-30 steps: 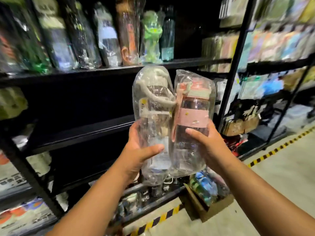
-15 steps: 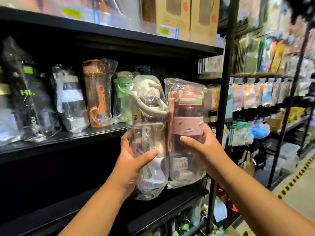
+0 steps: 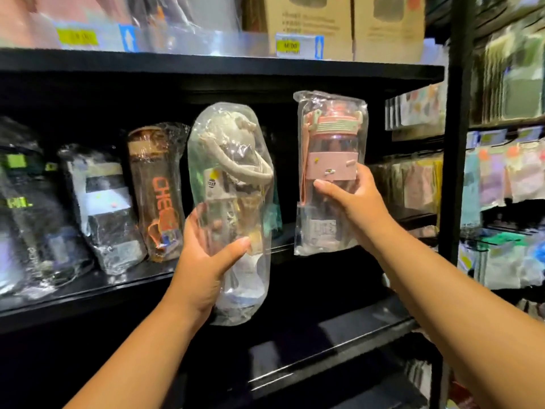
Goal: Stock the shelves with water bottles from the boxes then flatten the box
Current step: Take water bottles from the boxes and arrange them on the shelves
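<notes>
At frame centre, the left hand (image 3: 203, 258) grips a clear bagged beige-capped bottle (image 3: 233, 208); the right hand (image 3: 354, 202) grips a clear bagged pink-banded bottle (image 3: 330, 149).

Left hand (image 3: 203, 262), right hand (image 3: 355, 202) bare; forearms (image 3: 141, 349) bare to frame edge; thumbnails (image 3: 245, 242) short.

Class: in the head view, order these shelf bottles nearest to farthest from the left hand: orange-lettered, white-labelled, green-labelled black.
1. Orange-lettered bottle, just left of the left hand.
2. White-labelled bottle, further left.
3. Green-labelled black bottle, at the far left edge.
</notes>
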### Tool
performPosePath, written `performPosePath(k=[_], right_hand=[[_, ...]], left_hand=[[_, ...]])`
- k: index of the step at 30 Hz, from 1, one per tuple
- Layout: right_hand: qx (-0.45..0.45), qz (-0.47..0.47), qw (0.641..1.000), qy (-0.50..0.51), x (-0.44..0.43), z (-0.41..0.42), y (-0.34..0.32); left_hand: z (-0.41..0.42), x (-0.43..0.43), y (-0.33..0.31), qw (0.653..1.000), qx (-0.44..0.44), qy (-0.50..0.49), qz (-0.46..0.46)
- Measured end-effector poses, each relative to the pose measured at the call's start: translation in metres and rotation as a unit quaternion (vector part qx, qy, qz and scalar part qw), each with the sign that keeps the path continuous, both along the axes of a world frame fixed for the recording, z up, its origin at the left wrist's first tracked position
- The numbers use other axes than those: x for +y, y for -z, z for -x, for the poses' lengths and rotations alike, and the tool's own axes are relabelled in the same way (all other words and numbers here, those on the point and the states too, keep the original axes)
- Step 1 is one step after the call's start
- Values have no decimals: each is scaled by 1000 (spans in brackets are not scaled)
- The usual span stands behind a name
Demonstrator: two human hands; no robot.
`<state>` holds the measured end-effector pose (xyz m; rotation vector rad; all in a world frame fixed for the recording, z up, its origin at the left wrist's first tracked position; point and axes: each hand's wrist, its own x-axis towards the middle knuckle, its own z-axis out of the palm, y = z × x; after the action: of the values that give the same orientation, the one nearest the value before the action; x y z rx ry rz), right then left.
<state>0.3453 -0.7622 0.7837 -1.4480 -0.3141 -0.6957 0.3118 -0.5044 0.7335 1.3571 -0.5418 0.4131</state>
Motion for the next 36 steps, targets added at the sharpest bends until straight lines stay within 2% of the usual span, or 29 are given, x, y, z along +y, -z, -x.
performPosePath(k=[9, 17, 23, 30, 34, 36], right_hand=[[1, 51, 999, 10, -19, -126, 6], [6, 82, 997, 0, -14, -178, 35], [44, 128, 991, -5, -12, -187, 37], [88, 189, 976, 65, -22, -173, 28], [68, 138, 984, 88, -27, -147, 18], [15, 90, 995, 38, -25, -120, 15]], left_hand=[[-38, -35, -12, 992, -15, -126, -23], [-54, -57, -2, 986, -18, -168, -1], [-62, -66, -3, 985, -12, -175, 2], [-60, -76, -3, 988, -16, -151, -29], [-60, -87, -4, 987, -27, -148, -55], [-62, -94, -6, 986, -27, -148, -65]])
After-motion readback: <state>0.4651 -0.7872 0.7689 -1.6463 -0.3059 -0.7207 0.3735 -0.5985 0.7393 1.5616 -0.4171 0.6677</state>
